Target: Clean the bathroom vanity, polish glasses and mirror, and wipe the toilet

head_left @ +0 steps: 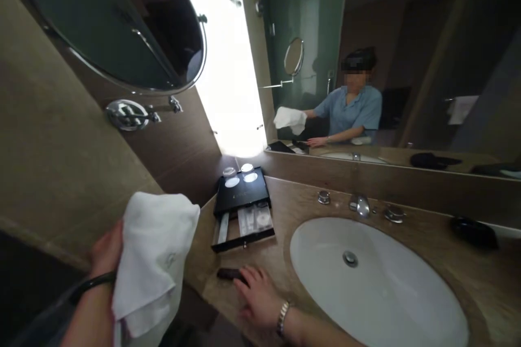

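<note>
Inside black drawer point(244, 238), flat packets point(255, 220).

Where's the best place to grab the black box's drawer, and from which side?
I'd pinch the small knob midway along the front of the drawer, coming from the counter's front edge. The knob sticks out toward you, and the drawer already stands partly out of the black box.

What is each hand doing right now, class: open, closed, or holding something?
Left hand: holding a white towel, fingers mostly hidden.
Right hand: open, fingers at one end of a slim dark object.
</note>
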`<state>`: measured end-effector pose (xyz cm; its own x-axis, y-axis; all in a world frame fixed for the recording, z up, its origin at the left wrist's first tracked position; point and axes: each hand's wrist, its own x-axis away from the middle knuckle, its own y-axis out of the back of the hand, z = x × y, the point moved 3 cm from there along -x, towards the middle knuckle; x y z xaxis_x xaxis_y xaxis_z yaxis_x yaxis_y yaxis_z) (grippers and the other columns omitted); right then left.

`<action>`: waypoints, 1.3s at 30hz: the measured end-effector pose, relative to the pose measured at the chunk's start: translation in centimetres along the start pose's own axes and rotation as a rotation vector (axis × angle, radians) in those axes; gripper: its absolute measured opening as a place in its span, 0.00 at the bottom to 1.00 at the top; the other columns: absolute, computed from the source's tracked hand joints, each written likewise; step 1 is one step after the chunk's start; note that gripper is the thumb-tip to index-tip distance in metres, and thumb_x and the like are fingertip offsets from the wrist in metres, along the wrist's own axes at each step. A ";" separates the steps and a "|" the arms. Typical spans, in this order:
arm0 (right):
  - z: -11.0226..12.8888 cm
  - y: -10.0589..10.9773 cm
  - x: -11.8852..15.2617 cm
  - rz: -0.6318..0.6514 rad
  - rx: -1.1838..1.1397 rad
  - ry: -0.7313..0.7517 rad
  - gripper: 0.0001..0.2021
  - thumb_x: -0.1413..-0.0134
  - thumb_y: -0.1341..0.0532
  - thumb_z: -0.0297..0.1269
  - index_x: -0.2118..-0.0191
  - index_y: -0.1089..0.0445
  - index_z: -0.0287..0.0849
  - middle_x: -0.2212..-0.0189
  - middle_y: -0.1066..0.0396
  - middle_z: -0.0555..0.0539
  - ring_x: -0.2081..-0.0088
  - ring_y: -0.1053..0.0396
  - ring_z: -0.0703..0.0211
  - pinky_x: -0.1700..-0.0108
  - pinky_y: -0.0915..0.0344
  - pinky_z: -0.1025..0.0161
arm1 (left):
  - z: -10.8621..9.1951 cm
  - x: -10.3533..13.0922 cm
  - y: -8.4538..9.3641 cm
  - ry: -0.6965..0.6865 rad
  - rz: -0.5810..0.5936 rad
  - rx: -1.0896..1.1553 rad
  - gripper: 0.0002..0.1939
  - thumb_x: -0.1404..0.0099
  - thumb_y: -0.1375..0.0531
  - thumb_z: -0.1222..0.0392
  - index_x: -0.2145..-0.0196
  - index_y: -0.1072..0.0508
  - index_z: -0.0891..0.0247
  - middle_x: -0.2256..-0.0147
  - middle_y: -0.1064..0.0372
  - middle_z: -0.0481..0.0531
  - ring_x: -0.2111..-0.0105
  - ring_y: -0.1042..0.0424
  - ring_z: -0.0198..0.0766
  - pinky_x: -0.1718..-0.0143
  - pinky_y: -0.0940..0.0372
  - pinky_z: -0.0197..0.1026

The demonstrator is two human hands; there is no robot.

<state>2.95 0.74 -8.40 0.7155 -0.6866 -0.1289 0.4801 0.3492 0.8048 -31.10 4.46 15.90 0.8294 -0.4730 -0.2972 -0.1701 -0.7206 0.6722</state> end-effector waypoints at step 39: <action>-9.0 23.1 27.5 -1.313 -1.059 -0.417 0.15 0.48 0.35 0.45 0.63 0.39 0.44 0.75 0.30 0.54 0.72 0.31 0.62 0.65 0.32 0.62 | -16.2 51.6 -18.3 -0.564 1.859 0.509 0.37 0.58 0.47 0.73 0.48 0.25 0.68 0.42 0.28 0.60 0.39 0.33 0.48 0.35 0.44 0.53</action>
<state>38.30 -4.29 1.44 -0.4777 -0.8772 -0.0488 0.8052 -0.4149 -0.4237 23.39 1.44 -0.72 -0.7139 -0.6726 0.1948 -0.6520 0.7399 0.1656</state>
